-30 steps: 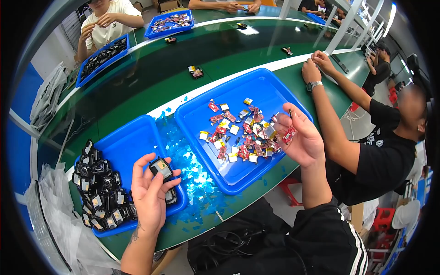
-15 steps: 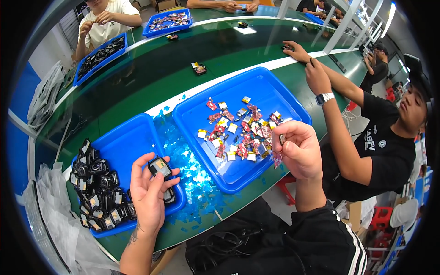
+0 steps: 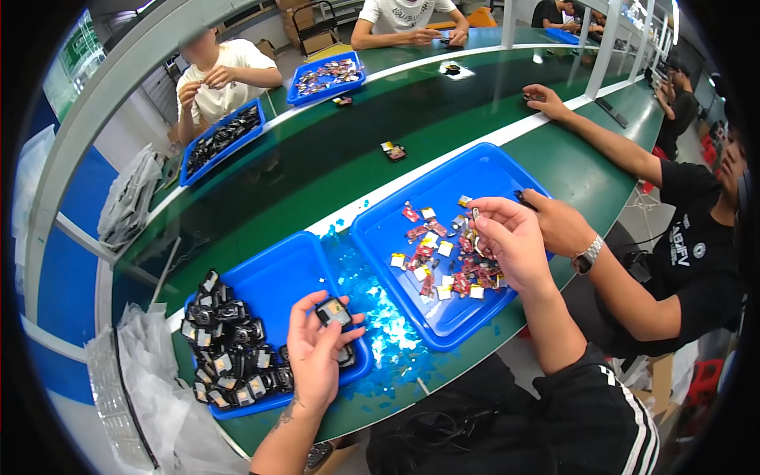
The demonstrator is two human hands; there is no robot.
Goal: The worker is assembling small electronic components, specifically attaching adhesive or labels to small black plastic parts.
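My left hand grips a small black square casing with a pale silver panel, fingers behind it and thumb on its front. It is above the front right part of the left blue tray, where many similar black casings are heaped. Over the right side of the other blue tray, my right hand pinches a small electronic part between thumb and fingertips; it shows narrow and pale, its exact kind unclear. Below lie many red circuit boards with silver, yellow-edged battery cells.
Blue film scraps litter the green bench between the trays. At right, a co-worker's watch-wearing hand holds a black piece close beside my right hand. A device lies on the dark green strip. Two people sit opposite near more blue trays.
The whole view has swung, so the bench appears shifted right and down. Both my hands keep their holds. The co-worker's watch-wearing hand has come down beside my right hand.
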